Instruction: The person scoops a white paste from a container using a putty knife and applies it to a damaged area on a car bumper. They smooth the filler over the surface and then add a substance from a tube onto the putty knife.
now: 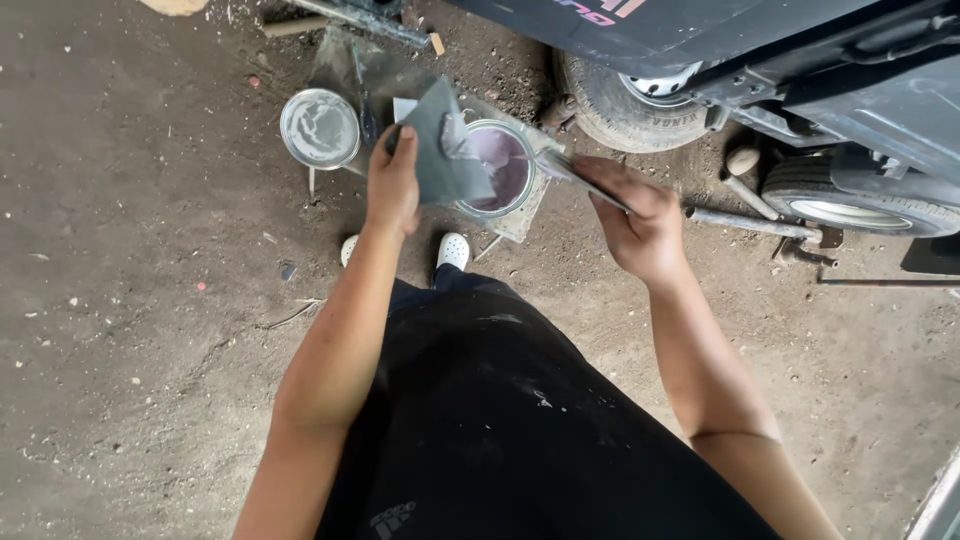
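I am looking down at a dirt floor [130, 300] where my left hand [392, 185] is closing its grip around a dark grey flat board [447, 150] smeared with a pale lump of paste, holding it tilted above the open can [500, 168] of mauve filler. My right hand [640, 225] is closing its grip on a thin flat spreader blade [575, 172], its tip resting just at the can's rim beside the board. I judge that I am loading and working paste between blade and board; the next move calls for a steady wipe of the blade across the board without tipping paste off its lower edge. The can's lid [319, 128] is lying just left of the can, and my white shoes [452, 250] are standing near below it. To the right, a small wheel [625, 105] and a metal rod [750, 222] under the dark vehicle body [880, 100] are crowding that side; the left floor is giving more room.
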